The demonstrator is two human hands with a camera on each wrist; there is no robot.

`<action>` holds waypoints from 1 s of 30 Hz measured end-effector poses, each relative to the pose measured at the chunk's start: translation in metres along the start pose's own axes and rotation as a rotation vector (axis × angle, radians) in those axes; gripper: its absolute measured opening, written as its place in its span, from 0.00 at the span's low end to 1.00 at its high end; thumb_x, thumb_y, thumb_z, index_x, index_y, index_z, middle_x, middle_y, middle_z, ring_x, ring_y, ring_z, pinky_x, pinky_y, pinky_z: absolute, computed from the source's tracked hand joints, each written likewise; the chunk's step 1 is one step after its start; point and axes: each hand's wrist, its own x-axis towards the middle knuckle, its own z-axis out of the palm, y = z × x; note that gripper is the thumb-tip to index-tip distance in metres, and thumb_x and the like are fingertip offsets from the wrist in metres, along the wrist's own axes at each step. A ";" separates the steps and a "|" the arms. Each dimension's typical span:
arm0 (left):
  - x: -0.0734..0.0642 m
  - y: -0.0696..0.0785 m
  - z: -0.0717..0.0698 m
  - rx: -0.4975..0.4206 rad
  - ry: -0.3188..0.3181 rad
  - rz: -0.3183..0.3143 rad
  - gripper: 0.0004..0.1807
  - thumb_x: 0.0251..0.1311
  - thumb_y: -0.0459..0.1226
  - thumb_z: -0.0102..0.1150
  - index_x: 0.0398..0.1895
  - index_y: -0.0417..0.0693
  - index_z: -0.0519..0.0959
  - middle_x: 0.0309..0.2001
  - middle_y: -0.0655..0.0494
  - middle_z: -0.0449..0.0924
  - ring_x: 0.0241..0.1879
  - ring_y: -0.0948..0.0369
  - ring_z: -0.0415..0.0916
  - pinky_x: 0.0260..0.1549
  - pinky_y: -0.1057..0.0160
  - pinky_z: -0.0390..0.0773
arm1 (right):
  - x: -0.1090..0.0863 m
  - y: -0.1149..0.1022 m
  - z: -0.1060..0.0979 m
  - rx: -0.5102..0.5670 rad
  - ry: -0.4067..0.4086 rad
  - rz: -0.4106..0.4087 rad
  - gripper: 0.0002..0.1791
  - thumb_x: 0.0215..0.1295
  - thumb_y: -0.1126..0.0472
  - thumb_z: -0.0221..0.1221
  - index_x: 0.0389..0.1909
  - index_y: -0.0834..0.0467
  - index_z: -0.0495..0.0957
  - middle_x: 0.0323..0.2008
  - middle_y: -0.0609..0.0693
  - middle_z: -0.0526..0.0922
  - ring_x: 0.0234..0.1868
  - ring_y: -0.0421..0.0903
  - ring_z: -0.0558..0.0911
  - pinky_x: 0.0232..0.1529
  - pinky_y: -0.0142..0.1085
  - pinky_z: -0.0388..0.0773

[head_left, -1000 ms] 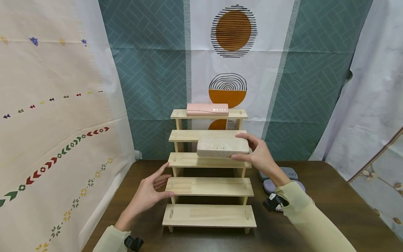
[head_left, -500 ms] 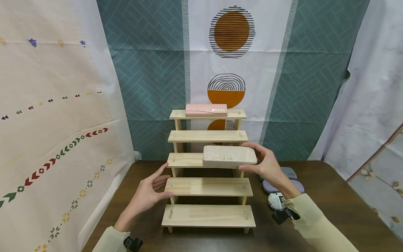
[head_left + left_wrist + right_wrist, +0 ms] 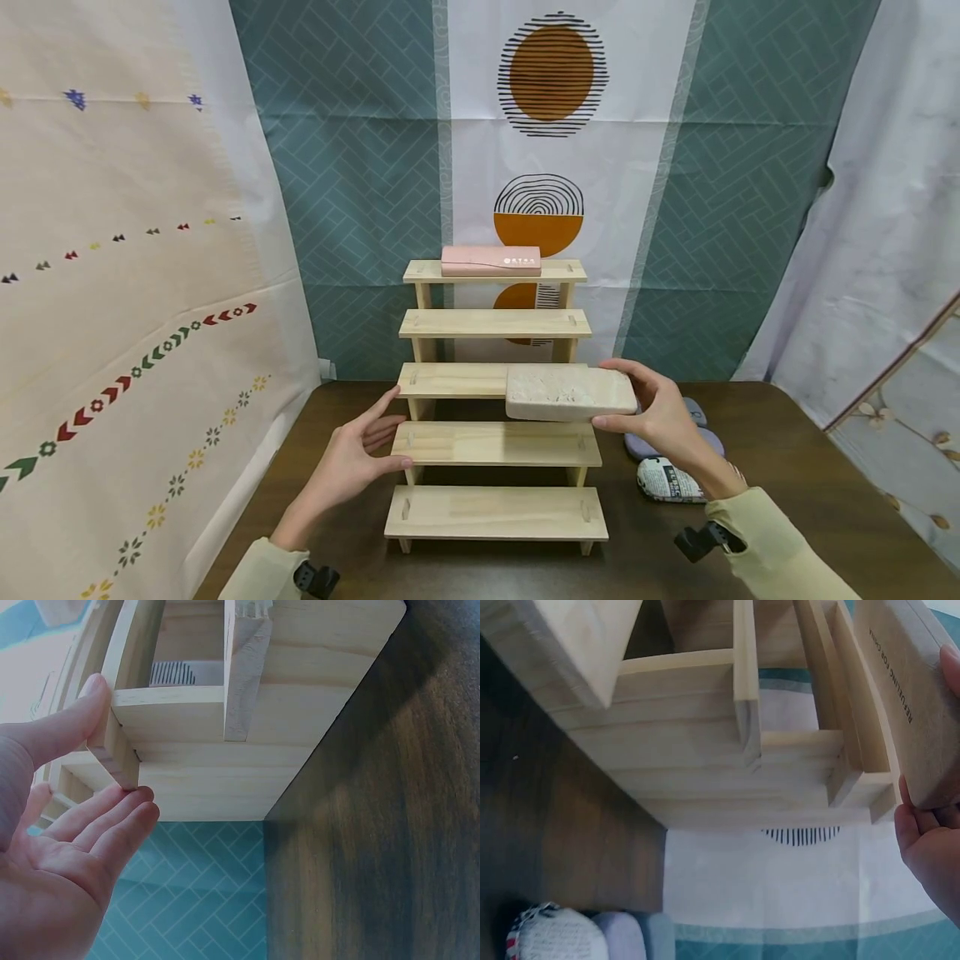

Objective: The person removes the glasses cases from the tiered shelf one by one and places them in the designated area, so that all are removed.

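Note:
My right hand [image 3: 662,414] grips the right end of a cream, rounded case [image 3: 566,392], thumb at the front and fingers behind. In the head view the case overlaps the right part of the middle tier of a pale wooden step shelf [image 3: 495,442]. Small dark lettering shows on the case [image 3: 911,697] in the right wrist view. My left hand [image 3: 347,457] holds the shelf's left side; in the left wrist view thumb and fingers lie on either side of a plank end [image 3: 116,754]. A pink glasses case [image 3: 491,261] lies on the top tier.
Right of the shelf on the dark table [image 3: 780,492] lie a case with black-and-white print [image 3: 667,480], a purple case [image 3: 639,447] and a grey-blue one [image 3: 694,411]. Patterned cloths hang behind, including a teal curtain [image 3: 352,208], and on both sides.
My right hand has brought the cream case down and to the right, from in front of the second tier from the top to the middle tier. The left hand has stayed put.

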 end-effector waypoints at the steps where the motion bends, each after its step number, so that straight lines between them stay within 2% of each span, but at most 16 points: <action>1: 0.000 0.000 0.000 0.003 0.000 0.000 0.58 0.51 0.33 0.84 0.84 0.63 0.61 0.63 0.35 0.80 0.64 0.42 0.78 0.61 0.44 0.78 | -0.002 0.001 -0.001 -0.002 -0.002 -0.002 0.40 0.58 0.71 0.76 0.72 0.61 0.72 0.60 0.57 0.77 0.54 0.46 0.81 0.49 0.33 0.82; 15: 0.000 0.003 0.000 0.007 0.006 -0.002 0.58 0.51 0.34 0.84 0.84 0.61 0.61 0.63 0.39 0.81 0.64 0.42 0.78 0.61 0.45 0.79 | -0.034 0.002 -0.019 -0.050 0.017 0.003 0.38 0.58 0.72 0.76 0.70 0.63 0.73 0.60 0.60 0.77 0.50 0.47 0.83 0.44 0.36 0.85; 24: 0.000 0.002 0.000 0.014 0.002 0.002 0.58 0.51 0.34 0.84 0.84 0.61 0.61 0.63 0.35 0.80 0.64 0.42 0.78 0.61 0.47 0.79 | -0.059 0.013 -0.035 -0.089 0.029 0.012 0.40 0.56 0.73 0.76 0.70 0.62 0.73 0.58 0.54 0.78 0.48 0.46 0.83 0.42 0.36 0.86; 30: 0.000 0.001 0.001 0.013 0.000 0.002 0.58 0.51 0.34 0.84 0.84 0.61 0.61 0.63 0.37 0.80 0.64 0.42 0.78 0.60 0.48 0.80 | -0.073 0.018 -0.044 -0.087 0.034 0.015 0.40 0.55 0.76 0.75 0.70 0.62 0.73 0.57 0.54 0.79 0.47 0.46 0.84 0.42 0.34 0.85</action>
